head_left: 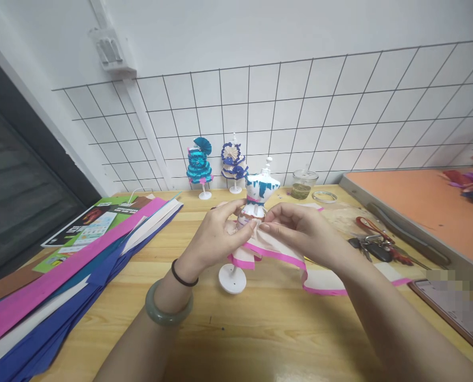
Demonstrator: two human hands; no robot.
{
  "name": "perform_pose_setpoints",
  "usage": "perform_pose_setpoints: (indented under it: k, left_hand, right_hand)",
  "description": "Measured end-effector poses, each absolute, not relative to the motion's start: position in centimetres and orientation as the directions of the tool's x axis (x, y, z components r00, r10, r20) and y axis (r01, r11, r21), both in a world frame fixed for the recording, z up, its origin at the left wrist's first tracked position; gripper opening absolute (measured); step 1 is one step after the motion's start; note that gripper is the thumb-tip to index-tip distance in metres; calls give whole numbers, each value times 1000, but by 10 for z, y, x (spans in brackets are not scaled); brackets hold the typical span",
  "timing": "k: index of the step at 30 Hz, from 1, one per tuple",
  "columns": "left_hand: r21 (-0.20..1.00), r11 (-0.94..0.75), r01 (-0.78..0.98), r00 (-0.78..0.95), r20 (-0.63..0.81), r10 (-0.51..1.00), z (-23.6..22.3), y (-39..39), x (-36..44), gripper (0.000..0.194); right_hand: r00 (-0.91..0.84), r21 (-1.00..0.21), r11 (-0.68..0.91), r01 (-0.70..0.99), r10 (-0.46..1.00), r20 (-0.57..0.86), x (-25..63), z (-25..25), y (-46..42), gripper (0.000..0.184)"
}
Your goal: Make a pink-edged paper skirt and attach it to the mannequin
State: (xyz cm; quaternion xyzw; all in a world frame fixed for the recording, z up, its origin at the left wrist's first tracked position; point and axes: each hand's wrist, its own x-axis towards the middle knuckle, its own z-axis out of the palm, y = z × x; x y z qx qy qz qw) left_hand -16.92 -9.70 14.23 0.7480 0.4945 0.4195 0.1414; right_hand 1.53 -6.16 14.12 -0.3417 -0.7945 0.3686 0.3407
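Note:
A small white dress form [263, 185] with blue paper patches on its bust stands on a round white base [232, 279], tilted a little. Around its waist lies the gathered end of a cream paper strip [281, 249] with a pink edge. My left hand [224, 228] wraps the form from the left, its thumb pressing the strip at the front, its other fingertips partly hidden behind. On the other side my right hand [295, 228] pinches the same strip between thumb and fingers. The strip's loose length trails right across the table.
Folded coloured paper [80, 270] and a booklet [85, 223] lie at left. Two decorated dress forms [199, 164] stand by the wall. At right are a glass teapot [302, 185], keys [375, 246], a phone [455, 313] and an orange board [415, 207].

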Motion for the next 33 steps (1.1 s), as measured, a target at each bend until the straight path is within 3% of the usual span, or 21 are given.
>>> perform_pose_setpoints:
  k: [20, 33]
  left_hand:
    - [611, -485, 625, 177, 494, 851, 140, -97, -168, 31]
    - [702, -482, 524, 221, 434, 873, 144, -99, -169, 35]
  right_hand:
    - [-526, -873, 420, 247, 815, 243, 13, 139, -60, 27]
    - [-497, -870, 422, 256, 829, 257, 14, 136, -59, 28]
